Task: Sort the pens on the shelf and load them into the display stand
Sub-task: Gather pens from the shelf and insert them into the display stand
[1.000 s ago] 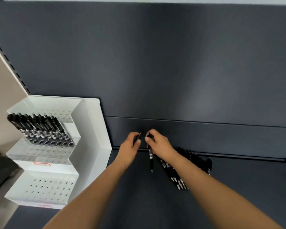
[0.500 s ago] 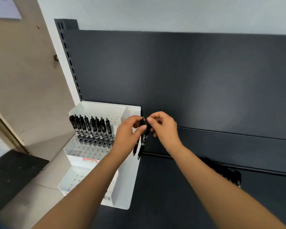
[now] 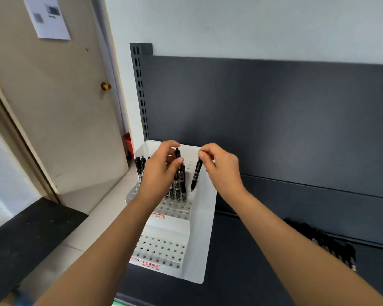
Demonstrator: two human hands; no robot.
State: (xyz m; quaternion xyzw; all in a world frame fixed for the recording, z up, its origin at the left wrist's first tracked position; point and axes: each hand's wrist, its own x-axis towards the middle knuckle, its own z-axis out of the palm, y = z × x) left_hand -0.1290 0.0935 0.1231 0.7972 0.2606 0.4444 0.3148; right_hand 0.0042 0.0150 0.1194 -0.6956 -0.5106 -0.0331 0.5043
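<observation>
Dark grey back panel [image 3: 274,118] rises behind the shelf [image 3: 252,272] you are working at, with a beige door [image 3: 64,107] to the left that carries a brass knob [image 3: 106,86] and a paper notice [image 3: 47,16].

A white display stand [image 3: 205,228] sits at the shelf's left end, stepped in tiers of punched holes. A row of black pens [image 3: 139,166] stands upright in the top tier; the lower tiers show bare holes.

Your left hand [image 3: 161,171] is over that top tier, its grip closed on a black pen [image 3: 177,153] between thumb and fingers, cap end up. The pen's lower part runs down among the standing pens, and you cannot tell whether its tip is seated in a hole.

Your right hand [image 3: 221,171] is just beside it, near the stand's right wall. Its grip pinches the top of a second black pen [image 3: 196,175], which hangs tip down, slightly tilted, close to the standing row but not touching it.

Well off to the right, a heap of loose black pens [image 3: 332,244] lies on the shelf against the foot of the back panel.
</observation>
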